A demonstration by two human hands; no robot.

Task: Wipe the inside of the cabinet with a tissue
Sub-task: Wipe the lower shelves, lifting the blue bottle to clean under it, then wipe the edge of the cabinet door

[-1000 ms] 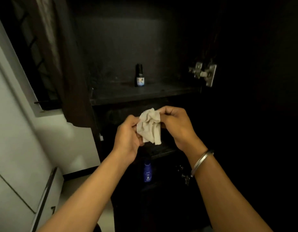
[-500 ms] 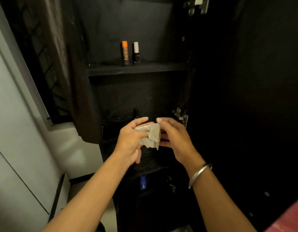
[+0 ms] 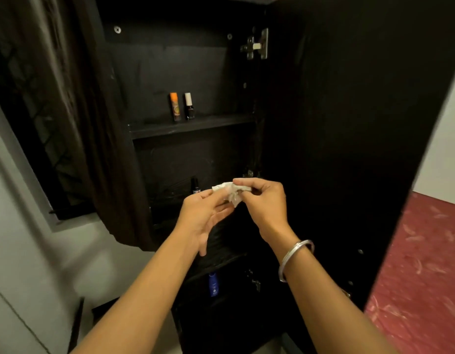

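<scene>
Tissue [image 3: 230, 193] was crumpled and held up in front of the open cabinet [image 3: 185, 72], at about the height of its middle shelf and not touching any inner surface. Right hand [image 3: 259, 203] pinched the wad between thumb and curled fingers, a narrow grip closed on the paper, with a silver bangle [image 3: 294, 259] round its wrist. Left hand [image 3: 203, 215] lay just beside it, palm turned up, its fingertips against the lower edge of the tissue — whether they gripped it or only touched it could not be told.

On the upper shelf [image 3: 193, 126] stood two small upright items side by side: an orange-capped tube [image 3: 175, 106] and a white-capped dark bottle [image 3: 189, 106]. Behind the left hand, a small dark bottle [image 3: 195, 185] stood on the middle shelf, partly hidden. Lower down a blue bottle [image 3: 213, 284] stood in the bottom compartment. The cabinet door [image 3: 349, 123] hung open to the right, a metal hinge [image 3: 257, 46] at its upper inner edge — dark curtain [image 3: 68, 98] to the left of the cabinet.
</scene>
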